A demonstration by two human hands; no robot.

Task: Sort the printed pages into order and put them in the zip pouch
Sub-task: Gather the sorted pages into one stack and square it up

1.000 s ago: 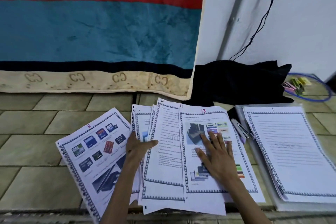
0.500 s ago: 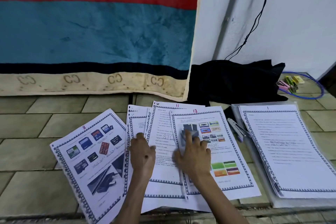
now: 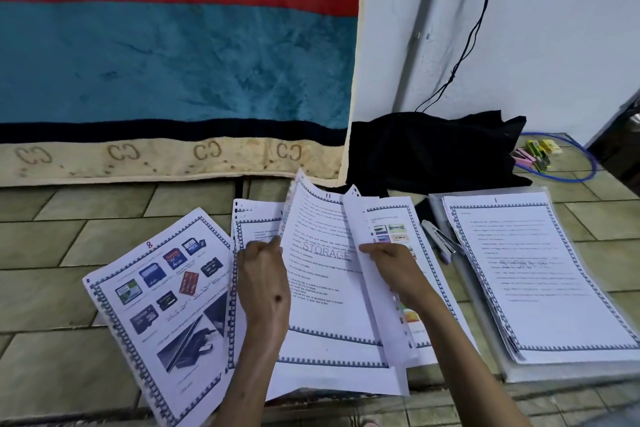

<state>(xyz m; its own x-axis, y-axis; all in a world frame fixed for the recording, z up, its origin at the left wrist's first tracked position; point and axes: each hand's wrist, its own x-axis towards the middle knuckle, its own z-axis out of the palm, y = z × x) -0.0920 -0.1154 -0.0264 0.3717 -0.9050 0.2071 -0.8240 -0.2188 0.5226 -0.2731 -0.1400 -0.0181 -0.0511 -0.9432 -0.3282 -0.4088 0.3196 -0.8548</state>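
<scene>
Printed pages with patterned borders lie fanned on the tiled floor. Page 8 (image 3: 162, 308), with memory-card pictures, lies at the left. My left hand (image 3: 263, 274) pinches the left edge of page 11 (image 3: 322, 281), a text page marked STORAGE, whose top is lifted off the floor. My right hand (image 3: 391, 270) grips the left edge of the picture page (image 3: 377, 288) and turns it up on edge. At the right a neat stack with page 1 (image 3: 519, 270) on top rests on the clear zip pouch (image 3: 491, 347).
A stapler (image 3: 440, 241) lies between the fanned pages and the stack. Black cloth (image 3: 433, 149) is bunched against the white wall. A blue cable loop with coloured clips (image 3: 533, 156) lies at the far right. A striped blanket (image 3: 173, 62) hangs behind.
Both hands went from pressing flat on the pages to gripping them. Page 11's top has lifted, and the picture page has been turned up on its edge.
</scene>
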